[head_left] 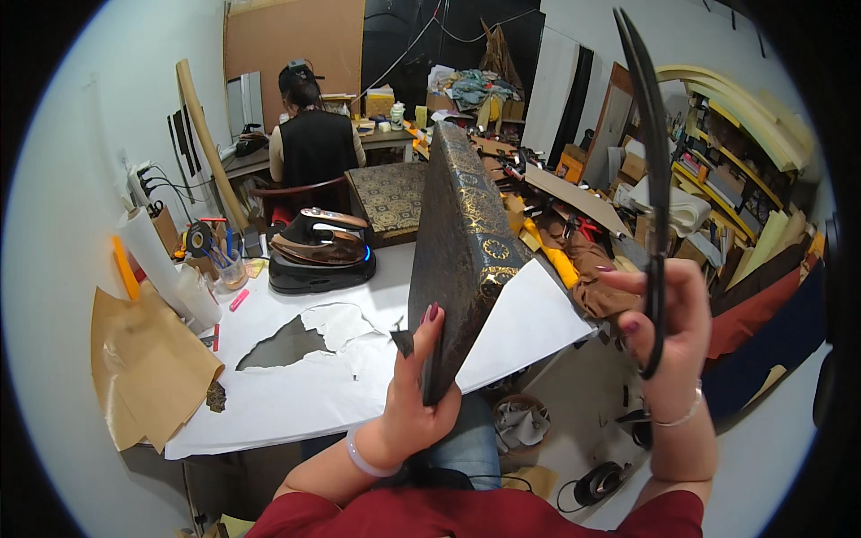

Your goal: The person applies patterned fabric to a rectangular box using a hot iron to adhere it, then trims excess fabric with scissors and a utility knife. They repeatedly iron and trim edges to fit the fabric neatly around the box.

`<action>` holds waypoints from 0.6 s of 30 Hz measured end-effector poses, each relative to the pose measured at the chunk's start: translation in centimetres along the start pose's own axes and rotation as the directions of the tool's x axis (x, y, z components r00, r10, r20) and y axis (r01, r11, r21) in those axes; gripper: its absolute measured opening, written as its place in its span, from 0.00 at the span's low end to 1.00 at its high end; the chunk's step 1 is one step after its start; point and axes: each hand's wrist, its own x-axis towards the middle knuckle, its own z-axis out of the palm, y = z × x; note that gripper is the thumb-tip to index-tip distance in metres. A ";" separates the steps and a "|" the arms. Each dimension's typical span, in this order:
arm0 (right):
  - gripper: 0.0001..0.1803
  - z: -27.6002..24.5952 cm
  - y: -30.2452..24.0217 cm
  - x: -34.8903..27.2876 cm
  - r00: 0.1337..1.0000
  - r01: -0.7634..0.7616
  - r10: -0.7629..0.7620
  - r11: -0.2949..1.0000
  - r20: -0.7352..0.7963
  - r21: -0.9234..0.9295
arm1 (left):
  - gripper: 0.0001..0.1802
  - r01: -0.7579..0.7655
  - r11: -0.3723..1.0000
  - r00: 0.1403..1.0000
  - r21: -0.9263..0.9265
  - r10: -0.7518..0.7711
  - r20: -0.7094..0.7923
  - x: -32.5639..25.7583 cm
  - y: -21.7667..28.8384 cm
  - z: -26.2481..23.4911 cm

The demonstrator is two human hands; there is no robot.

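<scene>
Book-shaped case [435, 242], dark, gold-ornamented spine: frame centre, tilted upright, lower end clamped in the fingers of the left hand [414, 408]. Main hazard: one-handed hold on a bulky piece. A slipping grip could drop it, or topple it left into the clothes iron [321, 251], possibly hot; blue light showing on its base.

Scissors [659, 197], black, blades up, upper right. Right hand [677, 314] has fingers hooked about the handles, two fingertips spread apart at their left. Points well apart from the case; a careless leftward swing could scratch the gilt.

Dark scrap [403, 342] by the left index finger; cannot tell if attached. If so, a snag could tear it.

Surface: white-covered table [314, 403], lower left to centre, sheet torn, grey beneath. Brown paper [148, 386] far left; pen cup [233, 273], pink marker [239, 299] nearby.

Room: loaded shelving [715, 204], upper right; co-worker [314, 148] in black vest, upper left, back turned.
</scene>
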 end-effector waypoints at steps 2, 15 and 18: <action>0.21 2.1 1.8 -0.2 0.997 -0.065 0.070 0.982 -0.025 0.177 | 0.53 0.022 0.999 1.000 0.038 -0.022 -0.008 -0.1 0.2 0.0; 0.17 10.0 13.2 -11.2 0.819 -0.452 0.561 0.759 -0.120 0.468 | 0.25 0.430 0.902 0.762 -0.030 -0.381 -0.524 -1.5 -1.3 -5.5; 0.19 8.9 16.2 -13.6 0.782 -0.487 0.600 0.758 -0.170 0.434 | 0.24 0.384 0.907 0.649 -0.174 -0.399 -0.647 -1.3 -2.3 -8.0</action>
